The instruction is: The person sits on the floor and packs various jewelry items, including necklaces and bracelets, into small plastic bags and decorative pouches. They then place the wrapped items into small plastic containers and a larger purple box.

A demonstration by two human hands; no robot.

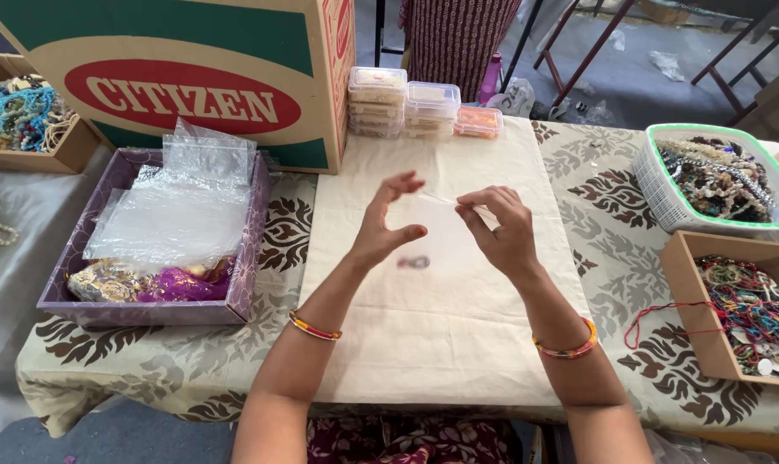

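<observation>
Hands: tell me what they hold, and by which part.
The right hand pinches a small clear plastic bag at its top edge. The left hand is open beside it; contact cannot be told.

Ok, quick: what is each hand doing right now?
Left hand: fingers spread open, thumb touching the clear plastic pouch.
Right hand: pinched shut on the pouch's top edge.
</observation>
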